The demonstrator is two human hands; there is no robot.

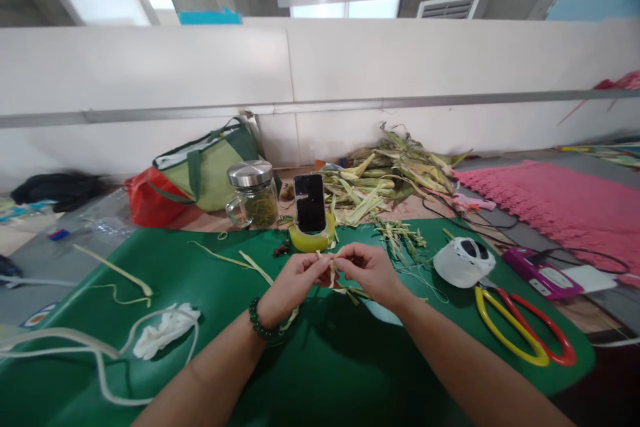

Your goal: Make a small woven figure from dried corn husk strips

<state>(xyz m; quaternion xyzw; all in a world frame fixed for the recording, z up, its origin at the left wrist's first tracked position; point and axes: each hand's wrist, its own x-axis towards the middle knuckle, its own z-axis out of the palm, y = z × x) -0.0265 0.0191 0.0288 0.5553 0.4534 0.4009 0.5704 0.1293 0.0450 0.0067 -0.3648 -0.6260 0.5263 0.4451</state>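
My left hand [295, 280], with a green bead bracelet [259, 320] at its wrist, pinches a pale strip of corn husk [333, 273]. Fingertips of my right hand [373, 270] close on the same strip from the other side, and the two hands nearly touch. Both are held above the green mat [350, 373]. Just beyond them a phone [310, 203] leans upright on a yellow roll of tape [313, 237]. Loose husk strips [257, 265] lie by my left hand, and part of the held piece is hidden by my fingers.
A heap of corn husks [400, 170] lies at the back. Left of the phone stand a glass mug [260, 203] and a green bag [215, 173]. Scissors [525, 327], a white roll [463, 261] and a magenta power strip [543, 273] are at right; a crumpled tissue [167, 330] and white cord [103, 363] at left.
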